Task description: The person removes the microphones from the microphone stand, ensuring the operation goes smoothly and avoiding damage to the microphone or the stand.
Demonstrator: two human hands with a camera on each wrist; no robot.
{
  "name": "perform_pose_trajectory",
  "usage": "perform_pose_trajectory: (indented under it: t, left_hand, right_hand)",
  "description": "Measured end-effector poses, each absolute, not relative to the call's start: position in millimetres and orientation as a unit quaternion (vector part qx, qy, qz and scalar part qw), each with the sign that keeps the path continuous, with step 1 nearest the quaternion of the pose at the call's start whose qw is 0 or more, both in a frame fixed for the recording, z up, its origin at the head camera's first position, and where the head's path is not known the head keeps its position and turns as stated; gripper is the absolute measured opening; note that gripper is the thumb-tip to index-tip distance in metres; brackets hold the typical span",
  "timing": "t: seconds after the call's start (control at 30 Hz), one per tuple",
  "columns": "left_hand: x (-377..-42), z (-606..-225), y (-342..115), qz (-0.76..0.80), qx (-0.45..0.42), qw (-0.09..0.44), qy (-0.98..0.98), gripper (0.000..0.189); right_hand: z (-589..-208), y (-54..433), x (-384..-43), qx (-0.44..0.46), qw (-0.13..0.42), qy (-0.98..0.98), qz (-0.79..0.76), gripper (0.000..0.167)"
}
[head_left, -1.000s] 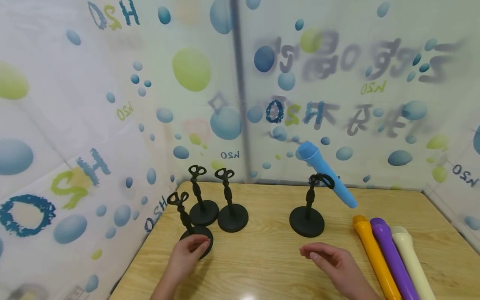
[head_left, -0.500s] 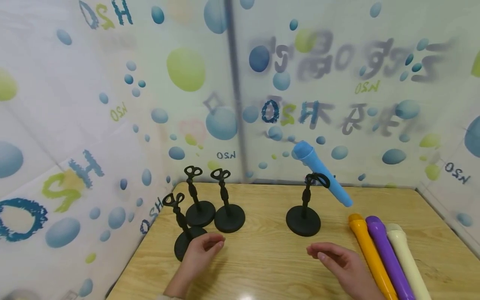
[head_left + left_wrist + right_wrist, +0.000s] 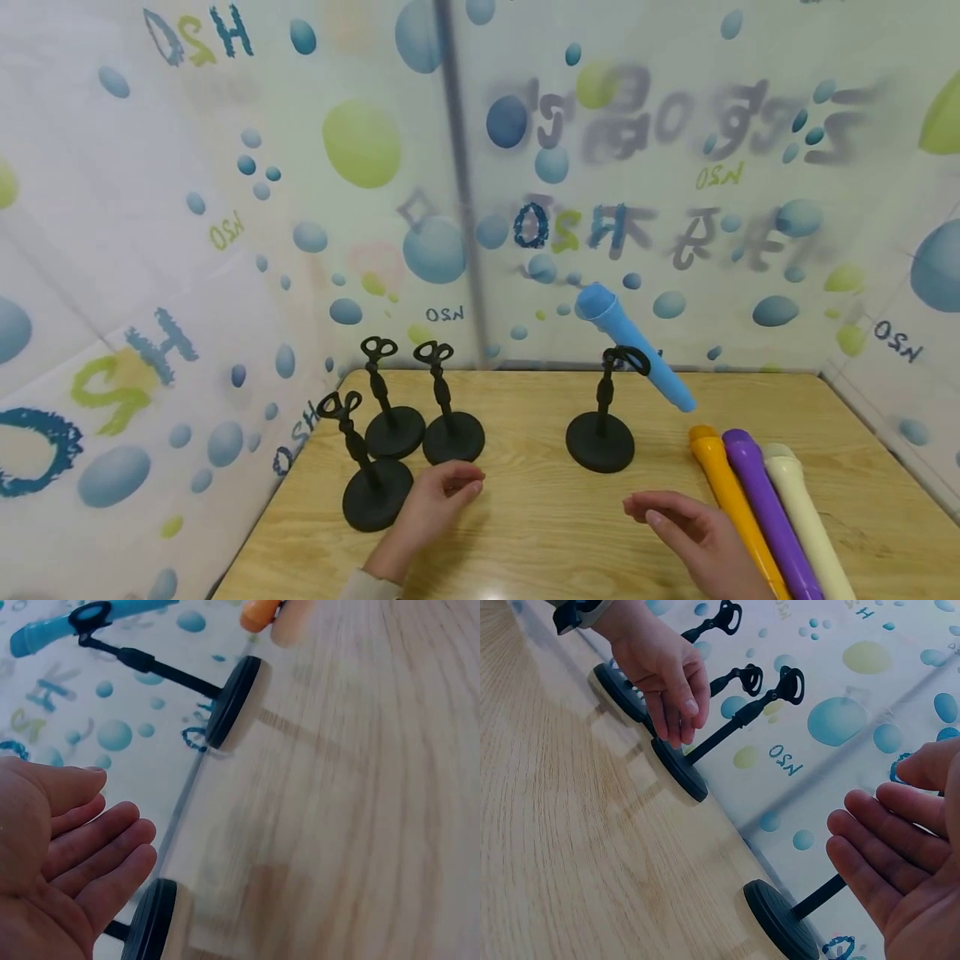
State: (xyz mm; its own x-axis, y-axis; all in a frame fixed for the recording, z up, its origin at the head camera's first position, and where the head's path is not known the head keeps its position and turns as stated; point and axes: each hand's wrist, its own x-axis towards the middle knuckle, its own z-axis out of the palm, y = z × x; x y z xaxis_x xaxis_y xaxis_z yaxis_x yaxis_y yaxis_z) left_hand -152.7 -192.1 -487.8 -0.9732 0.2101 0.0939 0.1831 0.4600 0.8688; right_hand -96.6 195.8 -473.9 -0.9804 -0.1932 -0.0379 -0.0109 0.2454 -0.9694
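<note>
My left hand (image 3: 435, 510), its fingers loosely bent and holding nothing, hovers over the table just right of the nearest black microphone stand (image 3: 377, 493). Two more black stands (image 3: 395, 431) (image 3: 453, 437) are behind it, their clips bare. My right hand (image 3: 697, 533) hangs over the table, also holding nothing, left of the orange microphone (image 3: 731, 492). Beyond it, a black stand (image 3: 600, 442) carries a blue microphone (image 3: 637, 346), tilted in its clip. In the left wrist view, the left hand's fingers (image 3: 105, 851) look relaxed; the right wrist view shows the right hand's fingers (image 3: 885, 847) similarly loose.
Beside the orange microphone lie a purple microphone (image 3: 772, 512) and a cream microphone (image 3: 808, 517), side by side at the right of the wooden table (image 3: 547, 533). A printed curtain (image 3: 375, 250) stands close behind the table's back edge and along its left side.
My left hand has moved right, from in front of the nearest stand's base to the right of it. The right hand has shifted little. The head view has turned slightly to the right.
</note>
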Motion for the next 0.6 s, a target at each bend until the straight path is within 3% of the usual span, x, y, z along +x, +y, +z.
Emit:
perform_pose_trajectory:
  t: [0.2,0.6]
  left_hand:
    - [-161,-485,-169,0.517,0.138,0.023,0.844,0.024]
    - [-180,-480,-121,0.523,0.181,0.032,0.832,0.024]
  right_hand:
    - [-473,197,-91,-0.026,0.08,0.784,-0.615,0.038]
    - [-476,201,-84,-0.046,0.046,0.78,-0.622,0.036]
